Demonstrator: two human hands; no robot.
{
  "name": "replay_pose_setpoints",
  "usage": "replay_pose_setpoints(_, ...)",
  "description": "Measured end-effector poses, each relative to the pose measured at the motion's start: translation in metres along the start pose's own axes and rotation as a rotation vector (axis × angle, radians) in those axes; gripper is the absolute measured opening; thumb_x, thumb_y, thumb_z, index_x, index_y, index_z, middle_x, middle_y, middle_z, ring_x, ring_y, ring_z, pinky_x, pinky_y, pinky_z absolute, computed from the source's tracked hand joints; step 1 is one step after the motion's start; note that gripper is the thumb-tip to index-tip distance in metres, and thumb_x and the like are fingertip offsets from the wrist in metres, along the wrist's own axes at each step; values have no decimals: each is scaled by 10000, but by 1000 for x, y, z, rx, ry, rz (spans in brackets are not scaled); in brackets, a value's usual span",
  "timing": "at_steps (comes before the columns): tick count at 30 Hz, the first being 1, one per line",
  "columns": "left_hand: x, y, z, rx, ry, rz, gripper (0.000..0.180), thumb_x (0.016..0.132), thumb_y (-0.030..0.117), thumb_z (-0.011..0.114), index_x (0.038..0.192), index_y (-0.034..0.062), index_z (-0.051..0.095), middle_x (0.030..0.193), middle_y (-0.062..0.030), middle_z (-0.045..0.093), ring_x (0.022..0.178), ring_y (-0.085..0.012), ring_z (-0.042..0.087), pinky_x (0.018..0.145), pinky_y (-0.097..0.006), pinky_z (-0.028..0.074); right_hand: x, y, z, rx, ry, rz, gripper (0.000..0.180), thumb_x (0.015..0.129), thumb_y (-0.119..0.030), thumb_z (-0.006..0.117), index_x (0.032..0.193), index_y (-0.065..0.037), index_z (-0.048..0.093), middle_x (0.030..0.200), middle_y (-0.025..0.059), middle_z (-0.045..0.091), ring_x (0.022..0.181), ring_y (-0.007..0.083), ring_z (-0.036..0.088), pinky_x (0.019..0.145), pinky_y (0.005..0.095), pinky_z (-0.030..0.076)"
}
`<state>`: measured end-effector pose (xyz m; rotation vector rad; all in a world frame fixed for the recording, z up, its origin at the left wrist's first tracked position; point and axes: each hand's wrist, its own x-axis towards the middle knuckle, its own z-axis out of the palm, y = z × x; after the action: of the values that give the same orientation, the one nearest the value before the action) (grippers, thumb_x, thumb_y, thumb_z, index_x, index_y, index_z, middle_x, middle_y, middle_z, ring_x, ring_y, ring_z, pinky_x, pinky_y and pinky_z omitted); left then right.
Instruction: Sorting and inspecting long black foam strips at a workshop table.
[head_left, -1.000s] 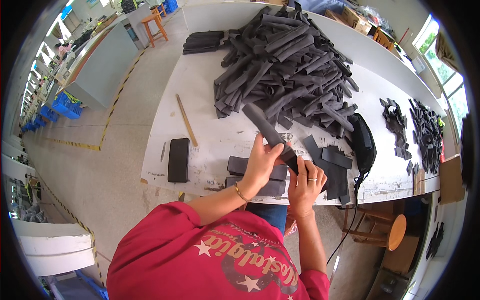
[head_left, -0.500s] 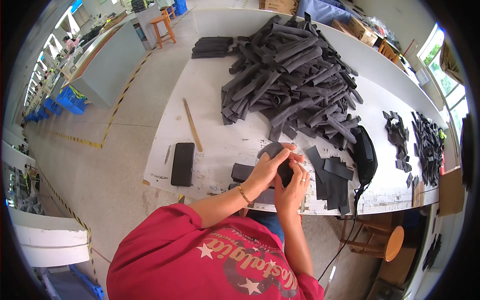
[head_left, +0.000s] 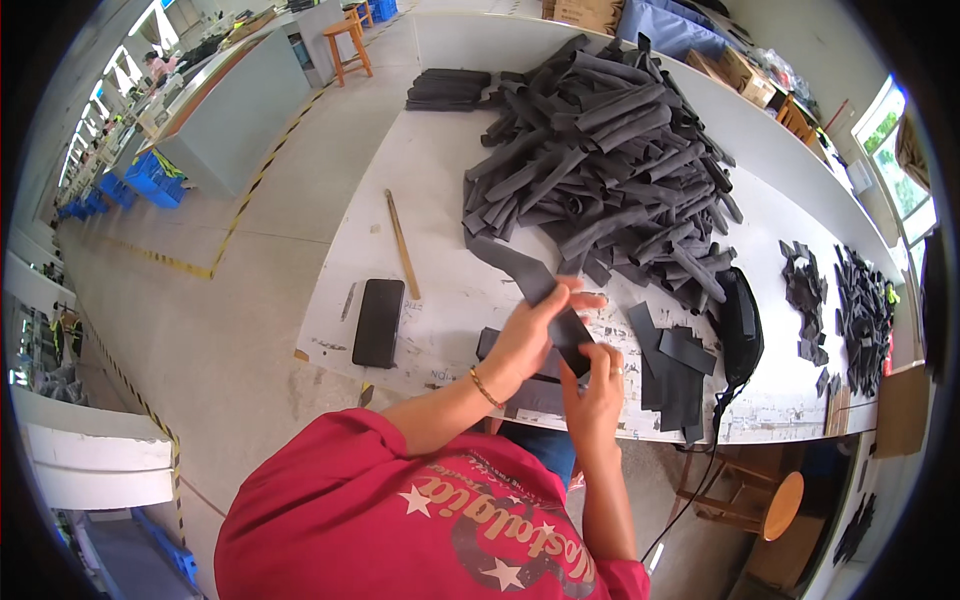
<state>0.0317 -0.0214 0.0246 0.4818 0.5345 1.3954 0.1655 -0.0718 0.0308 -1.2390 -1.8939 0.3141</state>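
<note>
A long black strip of fabric-like material (head_left: pixel 512 262) is stretched slantwise over the white table (head_left: pixel 435 200). Its far end curves up to the edge of a big heap of rolled dark grey pieces (head_left: pixel 600 150). My left hand (head_left: pixel 530 335) is closed on the middle of the strip, thumb on top. With thumb and fingers my right hand (head_left: pixel 597 392) pinches its near end. Partly hidden under my hands, dark folded pieces (head_left: pixel 537 397) lie at the table's front edge. Several flat black strips (head_left: pixel 675 365) lie overlapping just right of my right hand.
Left on the table are a black phone (head_left: pixel 378 322) and a wooden stick (head_left: pixel 402 245). A black device (head_left: pixel 738 325) with a cord sits at the right. Beyond it are loose dark scraps (head_left: pixel 803 300). A stool (head_left: pixel 783 505) stands below the right edge.
The strip was bunched and curled between both hands; now it is drawn out long toward the heap. My right hand has moved slightly down and away from the left. The view has shifted slightly.
</note>
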Motion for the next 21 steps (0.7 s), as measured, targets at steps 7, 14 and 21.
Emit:
replay_pose_setpoints(7,-14,-10,13,-83,-60,-23,277,997,314,513,1104,61,552,1112,-186,655,1114,-267,603,944,-397,466,-9,10,-3,71,86,-25,126,807,40,681,884,-10,595,955,152,624,790,329,627,658,383,505)
replay_pose_setpoints(14,-26,-25,12,-197,-86,-91,276,996,324,514,1072,63,564,1134,-199,647,1063,-240,612,919,-362,482,8,-5,8,110,68,-111,113,809,54,650,883,-8,592,958,159,631,827,330,644,673,384,512)
replay_pose_setpoints(21,-23,-16,-4,-98,-9,-185,310,991,316,525,1129,42,567,1185,-191,627,1117,-222,590,937,-342,473,1,-4,5,229,-108,140,144,798,29,672,913,11,588,913,150,611,702,283,619,617,371,487)
